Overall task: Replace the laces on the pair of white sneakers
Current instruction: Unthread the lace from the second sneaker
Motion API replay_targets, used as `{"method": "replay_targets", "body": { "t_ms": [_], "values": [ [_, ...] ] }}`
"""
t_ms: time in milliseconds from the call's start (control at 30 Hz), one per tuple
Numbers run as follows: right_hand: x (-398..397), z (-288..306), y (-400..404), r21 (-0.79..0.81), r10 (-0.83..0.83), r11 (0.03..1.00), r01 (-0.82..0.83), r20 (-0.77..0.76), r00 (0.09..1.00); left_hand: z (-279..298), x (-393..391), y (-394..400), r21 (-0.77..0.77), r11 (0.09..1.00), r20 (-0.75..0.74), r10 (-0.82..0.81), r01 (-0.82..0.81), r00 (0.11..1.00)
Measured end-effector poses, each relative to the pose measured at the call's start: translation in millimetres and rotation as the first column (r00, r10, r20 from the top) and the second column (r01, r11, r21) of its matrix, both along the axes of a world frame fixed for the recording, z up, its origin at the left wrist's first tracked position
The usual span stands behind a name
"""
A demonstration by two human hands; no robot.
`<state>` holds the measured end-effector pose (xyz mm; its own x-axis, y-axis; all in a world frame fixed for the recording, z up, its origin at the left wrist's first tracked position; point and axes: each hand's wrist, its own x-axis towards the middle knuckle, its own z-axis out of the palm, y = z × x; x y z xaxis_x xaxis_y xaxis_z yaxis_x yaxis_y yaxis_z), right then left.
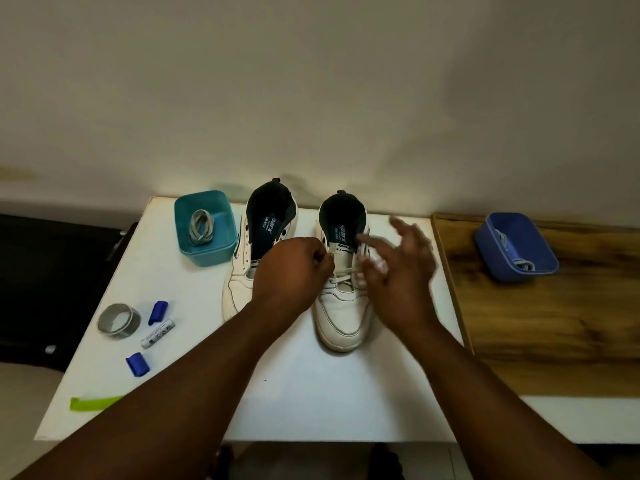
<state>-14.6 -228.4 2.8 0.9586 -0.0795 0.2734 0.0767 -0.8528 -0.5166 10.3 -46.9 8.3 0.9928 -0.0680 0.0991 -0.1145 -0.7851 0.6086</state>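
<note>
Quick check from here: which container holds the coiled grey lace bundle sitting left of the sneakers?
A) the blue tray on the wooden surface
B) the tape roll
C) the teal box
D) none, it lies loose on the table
C: the coiled lace lies inside the teal box, which stands on the white table just left of the left sneaker.
</note>
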Motion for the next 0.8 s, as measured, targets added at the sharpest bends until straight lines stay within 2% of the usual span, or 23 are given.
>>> {"method": "replay_targets", "body": {
  "t_ms": [67,133,233,300,367,400,467,533,600,667,733,800],
  "values": [
    [-5.2,-9.9,12.9,-0.127,0.092,0.986,-0.105,-0.102,0.991,-1.2,1.0,1.0,0.010,1.000,0.010,-0.012,0.012,1.000],
    [-5.6,-10.6,14.5,-0.179,0.062,0.981,-0.078,-0.093,0.994,-1.6,1.0,1.2,0.005,1.000,0.000,-0.012,0.012,1.000],
    [-1.9,-3.6,-1.2,-0.229,-0.076,0.970,0.087,0.057,0.995,0.8,-0.4,0.7,0.019,1.000,-0.003,0.010,-0.010,1.000],
    [0.7,2.1,-16.6,-0.121,-0.264,0.953,0.279,0.130,0.956,0.4,0.2,3.0,0.016,1.000,-0.007,0.021,-0.021,1.000],
    [4.4,5.8,-31.8,0.076,-0.467,0.882,0.466,0.003,0.884,0.2,-0.7,3.9,0.022,0.999,-0.005,0.031,-0.031,1.000],
    [5.7,5.5,-37.2,0.102,-0.531,0.835,0.540,-0.105,0.841,0.7,-1.5,3.3,0.019,0.999,0.000,0.036,-0.036,0.999],
    [7.1,0.7,-39.6,0.105,-0.555,0.791,0.603,-0.291,0.779,2.3,-3.3,1.4,-0.031,0.997,0.029,0.066,-0.065,0.997],
    [5.9,-5.7,-31.3,0.181,-0.483,0.815,0.550,-0.312,0.818,0.3,-5.3,-3.0,0.004,0.999,0.081,0.045,-0.046,0.996],
    [3.5,-7.1,-19.7,0.204,-0.325,0.917,0.342,-0.115,0.939,-2.8,-7.6,-8.5,0.174,0.985,0.147,-0.039,0.014,0.988],
    [2.1,-1.1,-9.0,0.029,-0.100,0.995,0.100,0.005,0.995,-5.4,-10.5,-12.4,0.287,0.955,0.126,-0.112,0.071,0.986],
    [0.5,4.3,0.1,-0.171,0.072,0.982,-0.083,-0.069,0.995,-8.9,-11.0,-12.2,0.321,0.939,0.047,-0.143,0.121,0.989],
    [-2.6,0.4,3.9,-0.218,0.139,0.960,-0.174,-0.168,0.976,-9.8,-10.2,-9.4,0.292,0.947,0.042,-0.153,0.134,0.987]
  ]
}}
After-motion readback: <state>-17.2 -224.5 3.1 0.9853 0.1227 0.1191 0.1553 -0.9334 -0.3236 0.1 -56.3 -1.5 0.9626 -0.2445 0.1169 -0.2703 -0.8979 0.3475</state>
